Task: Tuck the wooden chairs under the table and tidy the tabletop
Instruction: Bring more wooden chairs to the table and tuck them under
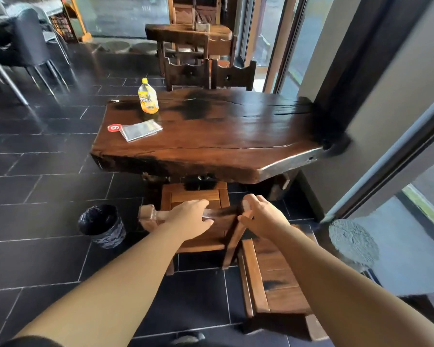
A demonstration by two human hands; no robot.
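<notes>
Where the dark tiled floor (48, 259) meets the near edge of the slab table (211, 136), one wooden chair (198, 196) stands with its seat partly under the tabletop. Left hand (189, 217): fingers curled over the chair's top rail, gripping it. Right hand (262, 216): closed around the right end of the same rail. Second chair (273, 279): just beside, to the right, fully clear of the table. On the tabletop's left part: yellow bottle (148, 97), upright; flat clear-sleeved menu (140, 130); red number tag (114, 127) touching it. Black bin (102, 226): on the floor, left of the held chair.
</notes>
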